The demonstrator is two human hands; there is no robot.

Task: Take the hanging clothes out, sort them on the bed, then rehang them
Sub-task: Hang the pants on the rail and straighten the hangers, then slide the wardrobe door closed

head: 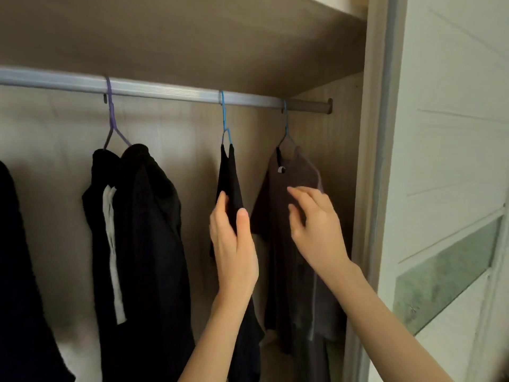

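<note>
Black cloth sits between my left thumb and fingers: my left hand [234, 244] pinches the top [230, 175] partway down its edge. I judge this is to steady it, so it neither swings nor slips off its hanger [224, 119] when the hook comes up. The top hangs narrow and strappy near the middle of the rail [165, 91].

At three o'clock from it, near the rail's end, hangs the shirt [297, 172] (grey-brown, on a blue hook of its own). My right hand [316, 224] is in front of the shirt's chest, fingers loosely spread and holding nothing. Whether the fingertips touch the cloth I cannot tell. It looks placed to part the shirt from the top, or to take it next.

At nine o'clock from the top, well apart, a jacket [148, 216] with a pale stripe hangs on a purple hanger [111, 117]. The door [440, 188] fills the three o'clock edge.

Everything visible is on the rail, so the taking-out seems barely begun; the bed is out of view. The next move likely needs a hand at twelve o'clock, on the hook, since tugging cloth alone could drag the straps off.
</note>
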